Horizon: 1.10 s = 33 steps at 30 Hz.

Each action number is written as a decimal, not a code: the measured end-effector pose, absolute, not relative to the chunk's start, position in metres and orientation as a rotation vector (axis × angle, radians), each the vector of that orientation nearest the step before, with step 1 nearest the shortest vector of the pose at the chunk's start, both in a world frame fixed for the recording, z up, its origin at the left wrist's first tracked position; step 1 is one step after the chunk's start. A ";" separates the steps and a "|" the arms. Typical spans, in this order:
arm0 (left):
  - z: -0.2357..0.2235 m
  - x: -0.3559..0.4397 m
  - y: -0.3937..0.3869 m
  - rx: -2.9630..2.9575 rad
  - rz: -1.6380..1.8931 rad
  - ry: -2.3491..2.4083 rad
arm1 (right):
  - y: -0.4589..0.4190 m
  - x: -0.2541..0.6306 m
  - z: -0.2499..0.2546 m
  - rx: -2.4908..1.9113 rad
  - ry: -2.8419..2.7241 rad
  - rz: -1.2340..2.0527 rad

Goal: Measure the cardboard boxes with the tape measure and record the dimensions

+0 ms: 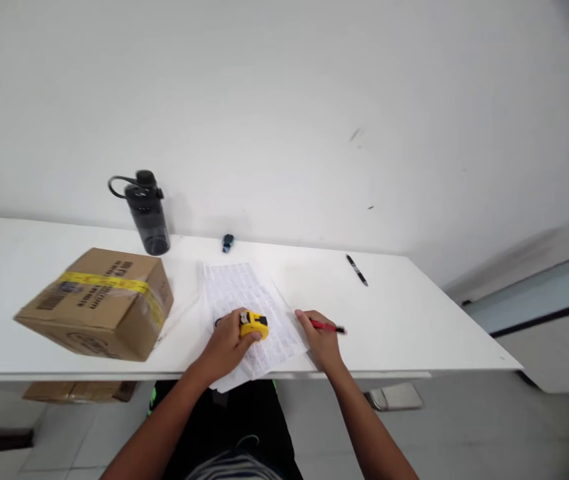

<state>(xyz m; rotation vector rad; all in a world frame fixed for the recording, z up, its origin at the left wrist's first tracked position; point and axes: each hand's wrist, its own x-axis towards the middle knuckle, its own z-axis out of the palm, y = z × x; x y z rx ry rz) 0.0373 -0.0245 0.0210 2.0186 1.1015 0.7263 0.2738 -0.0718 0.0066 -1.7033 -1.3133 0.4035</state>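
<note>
My left hand [226, 348] is closed around a yellow tape measure [254, 325] with black parts, held over the printed sheets. In my right hand [320, 341] is a red pencil [327, 326], its dark end pointing to the right. That hand rests at the right edge of the papers [237, 283], which lie on the white table and hang slightly over its front edge. The pencil's other end is hidden by my fingers. No tape blade can be made out coming from the tape measure.
A cardboard box [99, 300] with yellow tape sits at the left. Behind it stands a dark bottle [148, 217]. A small dark blue object [227, 243] lies by the wall, and a black pen [357, 270] lies to the right on the white table [414, 320].
</note>
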 end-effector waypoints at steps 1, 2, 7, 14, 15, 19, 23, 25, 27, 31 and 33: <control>0.021 0.037 -0.026 2.043 0.759 1.096 | -0.070 0.271 0.008 -1.715 -1.354 0.303; 0.022 0.036 -0.029 2.077 0.801 1.083 | -0.068 0.267 0.008 -1.727 -1.403 0.223; 0.041 0.018 -0.055 2.224 1.080 0.809 | -0.074 0.243 0.025 -1.676 -1.597 0.255; 0.085 -0.018 -0.092 2.120 1.398 0.566 | -0.105 0.168 0.069 -0.972 -1.811 0.971; 0.089 -0.025 -0.095 2.114 1.410 0.611 | -0.105 0.156 0.071 -0.919 -1.773 1.010; 0.101 -0.064 -0.101 1.845 1.358 0.930 | -0.094 0.118 0.079 -0.932 -1.793 0.869; 0.116 -0.114 -0.106 1.454 1.060 1.018 | -0.082 0.096 0.093 -0.811 -2.056 0.503; 0.126 -0.138 -0.107 1.302 0.962 0.988 | -0.080 0.093 0.099 -0.724 -2.187 0.379; 0.137 -0.161 -0.104 1.202 0.946 0.972 | -0.080 0.099 0.100 -0.709 -2.256 0.329; 0.158 -0.214 -0.076 1.239 0.994 1.096 | -0.080 0.135 0.095 -1.051 -2.140 0.440; 0.165 -0.240 -0.049 1.285 1.057 1.218 | -0.077 0.157 0.093 -1.246 -1.929 0.502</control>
